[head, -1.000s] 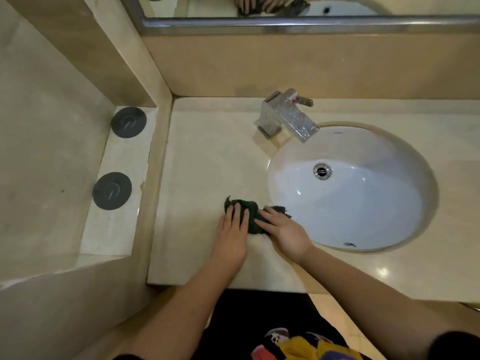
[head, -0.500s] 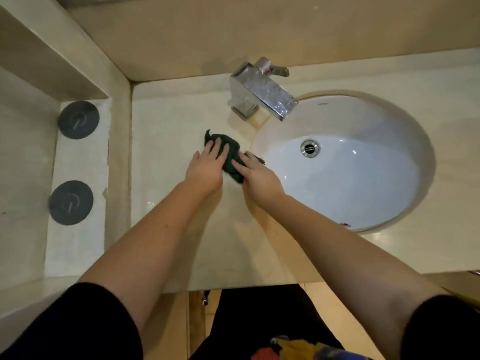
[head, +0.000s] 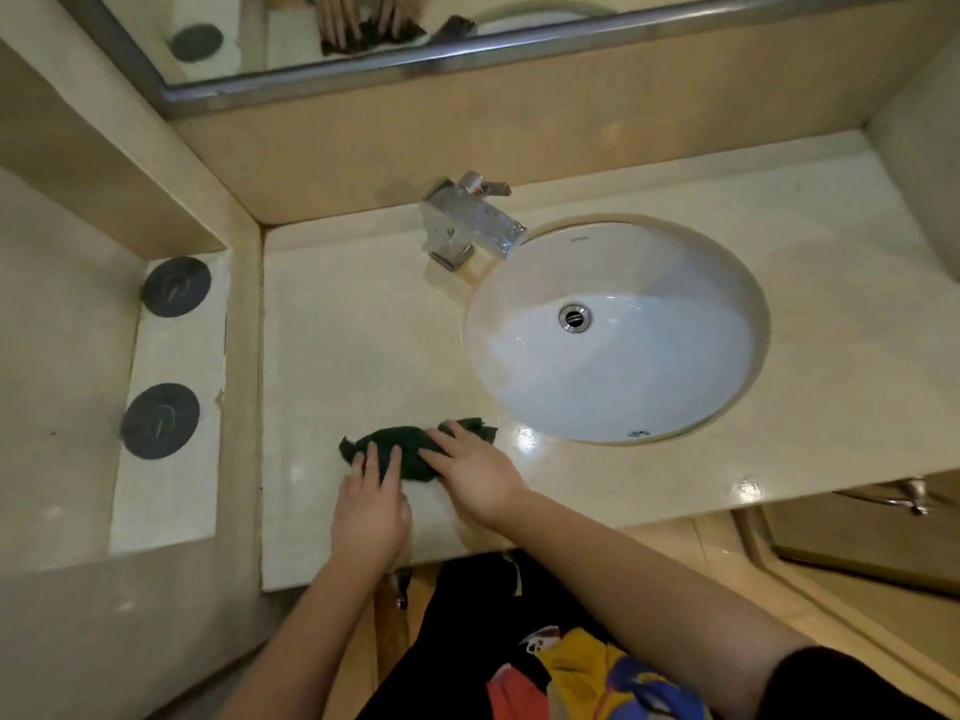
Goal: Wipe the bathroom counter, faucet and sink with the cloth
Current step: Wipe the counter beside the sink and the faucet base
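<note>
I see dark green crumpled cloth (head: 389, 436) dragged from chrome square faucet (head: 467, 226) back to near edge of cream stone tabletop (head: 353, 330), left of white oval sink (head: 623, 366). Pressing it flat: left hand (head: 371, 504), right hand (head: 475, 475), fingers straight. Tabletop pass underway, I judge.

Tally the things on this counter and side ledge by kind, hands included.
Cloth: 1
Faucet: 1
Sink: 1
Dark round discs: 2
Hands: 2 (left hand, right hand)
Total: 7
</note>
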`<state>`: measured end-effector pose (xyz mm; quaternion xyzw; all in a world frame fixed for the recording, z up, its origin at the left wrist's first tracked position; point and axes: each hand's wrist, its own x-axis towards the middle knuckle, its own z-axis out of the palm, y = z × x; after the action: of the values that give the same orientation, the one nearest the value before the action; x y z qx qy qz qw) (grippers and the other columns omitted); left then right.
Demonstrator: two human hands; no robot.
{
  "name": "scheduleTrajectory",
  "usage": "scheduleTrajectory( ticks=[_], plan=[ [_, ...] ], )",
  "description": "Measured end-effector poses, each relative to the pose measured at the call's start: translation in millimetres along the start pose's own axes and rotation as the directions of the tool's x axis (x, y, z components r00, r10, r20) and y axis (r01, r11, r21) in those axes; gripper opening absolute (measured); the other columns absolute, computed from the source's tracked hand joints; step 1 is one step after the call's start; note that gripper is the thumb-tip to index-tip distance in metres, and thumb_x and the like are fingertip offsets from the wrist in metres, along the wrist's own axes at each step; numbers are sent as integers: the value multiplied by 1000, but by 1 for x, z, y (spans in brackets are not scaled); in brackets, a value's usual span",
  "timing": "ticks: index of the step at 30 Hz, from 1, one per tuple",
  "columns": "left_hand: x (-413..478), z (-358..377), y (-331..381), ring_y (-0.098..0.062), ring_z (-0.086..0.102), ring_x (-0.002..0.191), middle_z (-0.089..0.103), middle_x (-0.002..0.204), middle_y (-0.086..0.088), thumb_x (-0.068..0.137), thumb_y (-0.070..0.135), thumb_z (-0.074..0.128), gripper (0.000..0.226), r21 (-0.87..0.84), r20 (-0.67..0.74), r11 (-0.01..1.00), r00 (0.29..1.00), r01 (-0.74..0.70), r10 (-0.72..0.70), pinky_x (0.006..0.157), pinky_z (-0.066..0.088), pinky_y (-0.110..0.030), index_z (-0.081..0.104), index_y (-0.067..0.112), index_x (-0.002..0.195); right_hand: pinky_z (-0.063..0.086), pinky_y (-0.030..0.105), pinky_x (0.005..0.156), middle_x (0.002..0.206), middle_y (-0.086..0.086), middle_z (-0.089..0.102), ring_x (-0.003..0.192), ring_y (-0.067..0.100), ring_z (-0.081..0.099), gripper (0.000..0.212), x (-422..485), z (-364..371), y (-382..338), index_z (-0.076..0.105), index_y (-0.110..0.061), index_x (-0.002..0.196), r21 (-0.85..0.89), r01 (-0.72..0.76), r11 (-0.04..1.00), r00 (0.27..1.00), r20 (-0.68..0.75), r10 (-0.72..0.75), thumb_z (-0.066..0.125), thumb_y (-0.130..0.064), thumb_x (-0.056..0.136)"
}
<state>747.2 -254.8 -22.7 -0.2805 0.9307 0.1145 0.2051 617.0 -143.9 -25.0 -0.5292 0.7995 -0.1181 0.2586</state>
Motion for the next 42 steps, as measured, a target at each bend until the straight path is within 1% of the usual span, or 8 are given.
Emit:
scheduleTrajectory(
  ticks=[2,4,8,14,26,32,39,42],
  plan=[
    [-23,12,2,-39,1,145,-3,157,-25,97,33,35,75,47,96,997,994,55,-59,116,15,-49,-17,18,149,6,47,119,160,11,0,145,37,-3,54,-12,14,-8,21,-21,152,-42,16,999,994,106,-12,38,-26,101],
    [-35,18,12,-40,-8,145,-12,156,-25,98,39,31,74,72,162,994,983,77,-88,115,12,-53,-23,24,147,2,50,119,159,13,-9,144,39,-11,60,-26,22,-4,14,-21,153,-79,24,997,991,130,-14,37,-35,100],
    [-43,14,45,-39,-6,146,-8,157,-23,100,34,29,66,79,217,996,974,48,-64,114,14,-56,-12,30,151,0,48,119,159,13,-9,144,38,-12,64,-57,20,18,13,-21,153,-113,29,993,985,171,-9,36,-45,98],
    [-43,16,140,-34,-6,147,-9,159,-18,100,33,26,59,98,240,994,971,-42,18,114,9,-56,-2,33,152,5,45,120,160,8,-2,147,31,-6,53,-128,5,82,20,-22,152,-53,-80,995,992,94,85,32,-36,102],
    [-18,27,290,-36,-13,145,-17,157,-18,97,31,39,71,137,268,953,936,-271,228,113,1,-59,-5,33,152,6,36,118,161,3,-6,147,26,-6,52,-235,-32,191,9,-28,153,-117,-340,933,938,31,346,26,-35,104],
    [-26,29,257,-34,-14,145,-16,158,-18,96,23,43,75,169,238,940,938,-297,254,112,-4,-59,-7,36,151,-2,43,117,157,7,-21,144,35,-16,62,-224,-25,155,-5,-31,152,-150,-398,905,905,98,415,27,-48,101],
    [-58,38,131,-34,-14,145,-18,157,-18,94,24,47,81,134,186,975,971,-179,153,113,-1,-59,-12,38,149,1,56,117,151,13,-31,136,41,-29,72,-157,17,66,-10,-34,150,-218,-226,949,947,178,266,15,-65,90],
    [-66,33,73,-32,-12,146,-15,158,-17,95,28,44,78,96,174,989,980,-114,97,113,1,-58,-12,39,149,-3,55,116,147,12,-34,134,39,-32,72,-116,25,22,-9,-33,151,-224,-156,962,951,228,207,29,-57,95]
  ],
)
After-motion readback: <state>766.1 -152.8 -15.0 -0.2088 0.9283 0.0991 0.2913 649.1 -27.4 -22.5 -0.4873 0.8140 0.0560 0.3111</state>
